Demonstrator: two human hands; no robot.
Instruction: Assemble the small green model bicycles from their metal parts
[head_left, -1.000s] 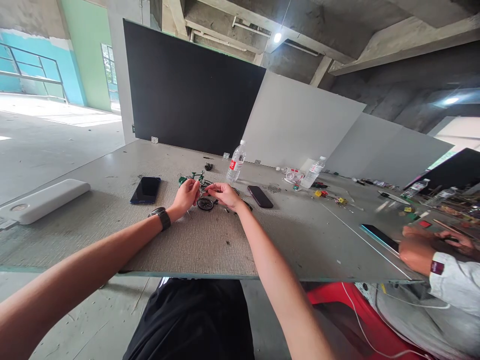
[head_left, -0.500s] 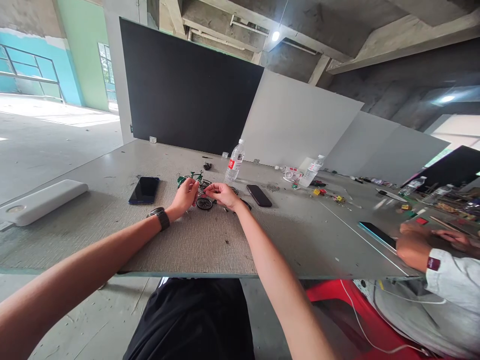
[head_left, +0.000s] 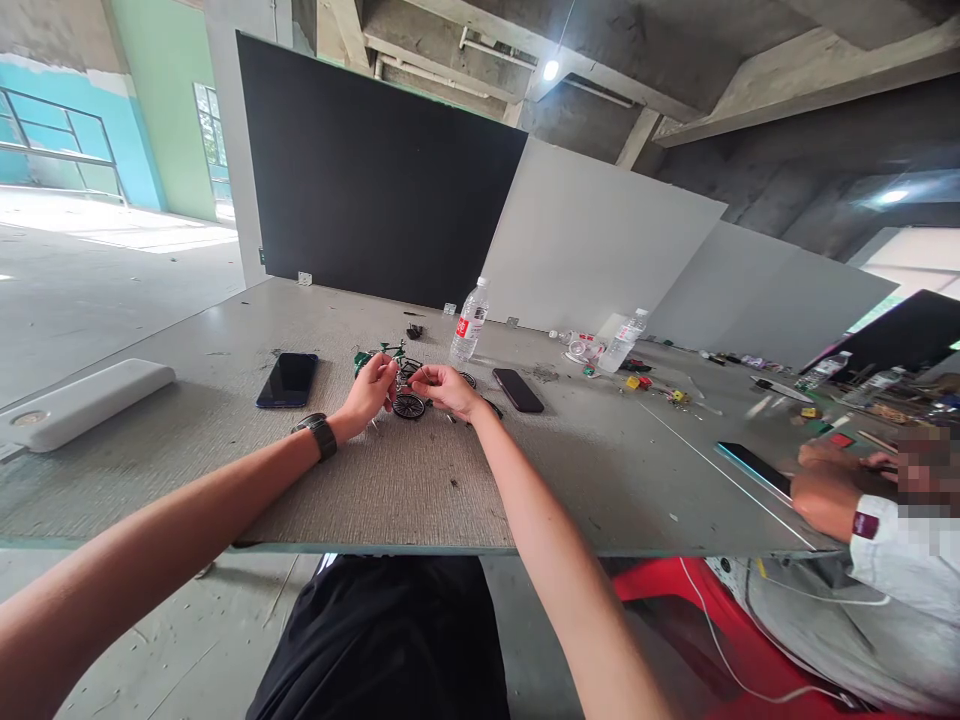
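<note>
A small green model bicycle (head_left: 386, 356) with black wheels (head_left: 409, 406) lies on the grey table (head_left: 420, 470) straight ahead. My left hand (head_left: 371, 390), a dark watch on its wrist, has its fingers curled around part of the model near the front wheel. My right hand (head_left: 448, 388) pinches a tiny piece just to the right, the fingertips of both hands almost meeting. What the right fingers grip is too small to name. Loose small parts lie beside my right wrist.
A dark phone (head_left: 287, 379) lies left of my hands, another phone (head_left: 518, 390) to the right. A water bottle (head_left: 469, 322) stands behind the model. A white flat device (head_left: 79, 402) rests at the table's left edge. Another person's hands (head_left: 829, 475) work at the far right beside a phone (head_left: 754, 470).
My hands have stayed at the model bicycle with only tiny finger shifts. The view has drifted slightly.
</note>
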